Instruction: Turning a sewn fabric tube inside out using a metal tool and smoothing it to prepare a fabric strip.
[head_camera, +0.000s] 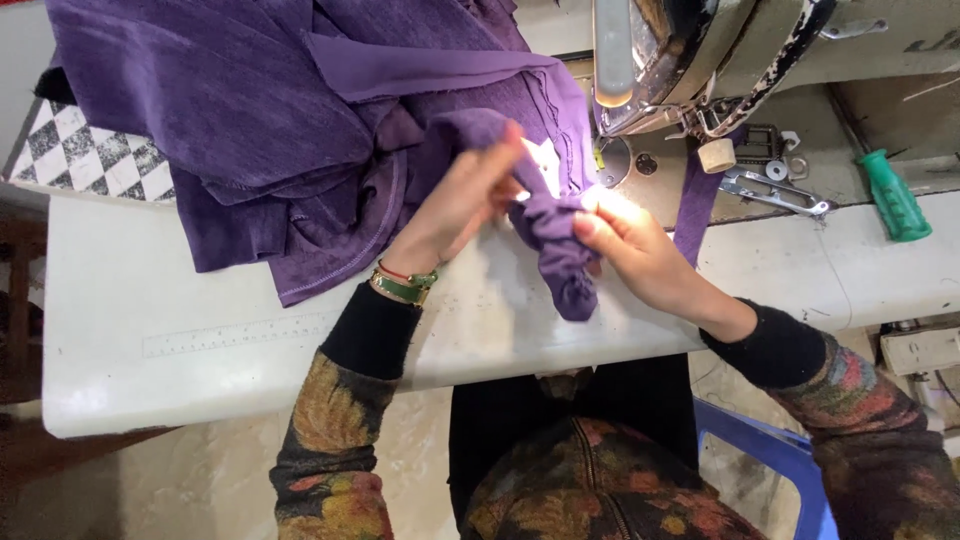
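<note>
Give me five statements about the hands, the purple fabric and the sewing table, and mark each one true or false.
1. Both hands grip the bunched purple fabric piece. True: the left hand and the right hand both hold it.
2. The left wrist is bare. False: it wears a green bangle and thin bands.
3. A green-handled tool lies at the table's right. True.
4. The pile of purple garments lies to the right of the sewing machine. False: it lies to its left.
5. A ruler strip runs along the white table. True.
</note>
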